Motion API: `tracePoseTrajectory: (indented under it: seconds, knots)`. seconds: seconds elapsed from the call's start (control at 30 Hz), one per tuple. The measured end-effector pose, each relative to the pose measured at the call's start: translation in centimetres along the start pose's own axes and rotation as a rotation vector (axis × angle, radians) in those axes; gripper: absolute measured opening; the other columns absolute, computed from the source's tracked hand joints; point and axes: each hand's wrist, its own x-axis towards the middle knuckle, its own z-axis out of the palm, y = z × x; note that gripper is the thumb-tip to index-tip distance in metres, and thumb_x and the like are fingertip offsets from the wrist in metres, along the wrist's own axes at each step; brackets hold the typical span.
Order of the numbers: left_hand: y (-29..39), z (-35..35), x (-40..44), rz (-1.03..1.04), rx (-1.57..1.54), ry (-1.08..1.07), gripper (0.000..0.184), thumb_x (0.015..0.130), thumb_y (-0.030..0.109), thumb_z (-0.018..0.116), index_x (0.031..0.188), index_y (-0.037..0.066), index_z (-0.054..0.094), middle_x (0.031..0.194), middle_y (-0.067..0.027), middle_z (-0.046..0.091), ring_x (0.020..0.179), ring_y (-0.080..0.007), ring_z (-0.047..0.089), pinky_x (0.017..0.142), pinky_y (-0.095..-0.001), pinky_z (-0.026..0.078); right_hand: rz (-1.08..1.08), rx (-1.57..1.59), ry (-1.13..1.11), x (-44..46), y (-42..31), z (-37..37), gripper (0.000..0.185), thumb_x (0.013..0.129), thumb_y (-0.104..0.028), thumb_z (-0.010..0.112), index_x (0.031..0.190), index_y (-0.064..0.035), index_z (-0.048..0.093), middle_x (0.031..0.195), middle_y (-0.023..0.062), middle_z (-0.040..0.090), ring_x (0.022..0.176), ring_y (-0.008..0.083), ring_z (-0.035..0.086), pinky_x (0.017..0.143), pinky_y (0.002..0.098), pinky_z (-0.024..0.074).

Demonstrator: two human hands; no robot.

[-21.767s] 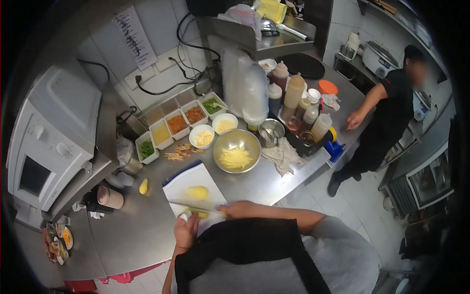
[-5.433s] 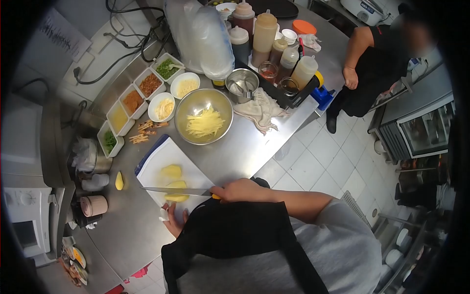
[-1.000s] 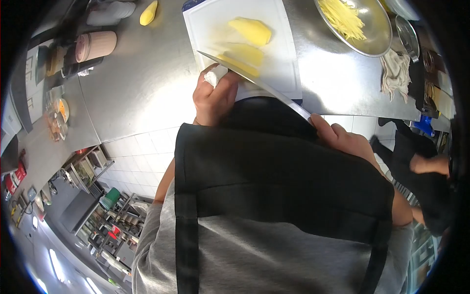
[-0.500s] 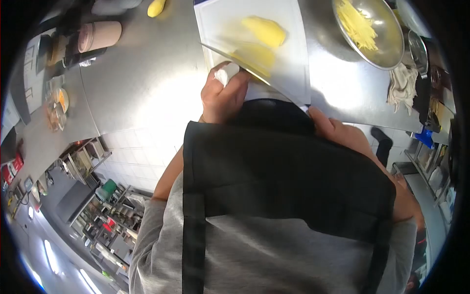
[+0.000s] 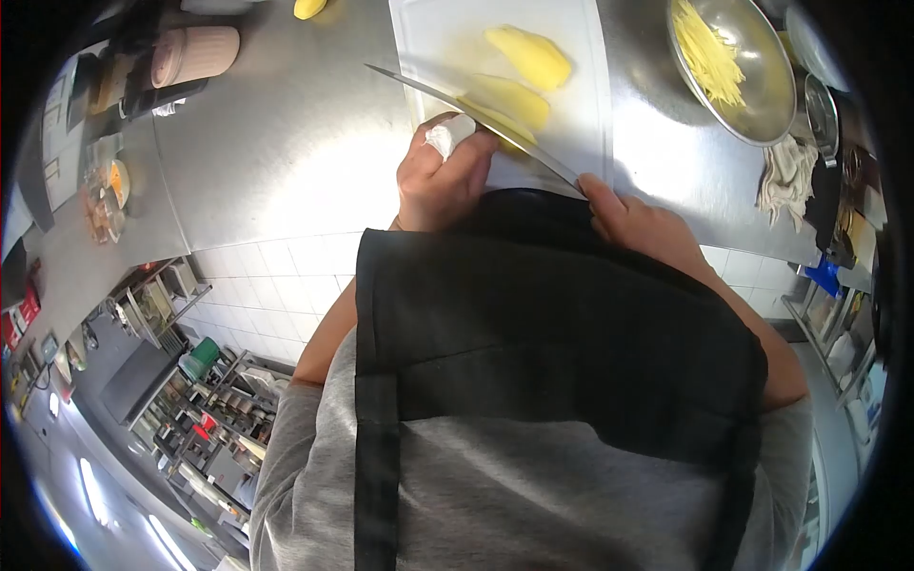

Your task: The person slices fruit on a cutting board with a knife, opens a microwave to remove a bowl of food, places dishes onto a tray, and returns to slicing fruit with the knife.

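My right hand grips the handle of a long kitchen knife, whose blade slants across the white cutting board and past its left edge. My left hand, with a white wrap round one finger, is curled just behind the blade. Its fingertips press on a yellow, potato-like piece, mostly hidden by the hand and blade. Beyond the blade lies a flat-cut yellow piece, and farther up the board rests a larger peeled yellow piece.
A metal bowl holding thin yellow strips stands at the right on the steel counter. Near it lies a crumpled cloth. At the left are a pinkish container and, farther up, another yellow piece.
My right hand and the knife have moved up and left, farther from my body. My left hand stays at the yellow piece. The whole view has shifted slightly.
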Motion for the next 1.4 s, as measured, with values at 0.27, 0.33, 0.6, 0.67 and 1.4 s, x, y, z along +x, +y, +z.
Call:
tracePoseTrajectory:
  seconds: [0.27,0.33,0.6,0.67,1.4]
  knots:
    - [-0.5,-0.4,0.6,0.041,-0.023,0.016,0.024,0.062,-0.004,0.071,0.081,0.011,0.069,0.079,-0.0104,0.061,0.078,-0.0282,0.063,0.065,-0.0325,0.053,0.037,-0.003,0.004,0.0,-1.4,-1.2,0.020,0.088,-0.013,0.043,0.108,-0.0122,0.041,0.084,0.0202,0.063,0.077,0.0392,0.063,0.063,0.0477,0.0495]
    - [-0.3,-0.1,0.1,0.053,-0.011,0.038,0.022,0.062,-0.003,0.071,0.080,0.010,0.069,0.076,-0.0105,0.060,0.077,-0.0285,0.063,0.064,-0.0329,0.053,0.000,0.010,0.034,0.0,-1.0,-0.3,0.021,0.087,-0.011,0.043,0.109,-0.0115,0.042,0.080,0.0199,0.063,0.075,0.0391,0.063,0.062,0.0479,0.0490]
    - [-1.0,0.1,0.0,0.090,-0.020,0.027,0.024,0.066,-0.002,0.071,0.087,0.009,0.069,0.081,-0.0109,0.062,0.076,-0.0284,0.062,0.068,-0.0331,0.052,-0.110,-0.029,0.194,2.6,0.2,0.7,0.020,0.089,-0.011,0.045,0.109,-0.0086,0.045,0.070,0.0187,0.061,0.066,0.0389,0.061,0.058,0.0478,0.0470]
    - [-1.0,0.3,-0.9,0.028,-0.025,0.039,0.026,0.064,-0.002,0.072,0.087,0.012,0.071,0.068,-0.0084,0.056,0.072,-0.0289,0.061,0.067,-0.0340,0.053,-0.084,0.017,0.151,2.1,-0.4,0.2,0.020,0.093,-0.011,0.037,0.106,-0.0065,0.051,0.075,0.0197,0.062,0.070,0.0389,0.062,0.061,0.0477,0.0479]
    - [-0.7,0.5,-0.9,0.051,0.000,0.065,0.019,0.069,-0.002,0.071,0.086,0.005,0.069,0.087,-0.0114,0.065,0.083,-0.0282,0.062,0.075,-0.0329,0.051,0.000,0.063,0.237,-3.1,-0.2,-1.5,0.023,0.090,-0.018,0.048,0.111,-0.0124,0.041,0.076,0.0183,0.062,0.068,0.0397,0.062,0.057,0.0493,0.0485]
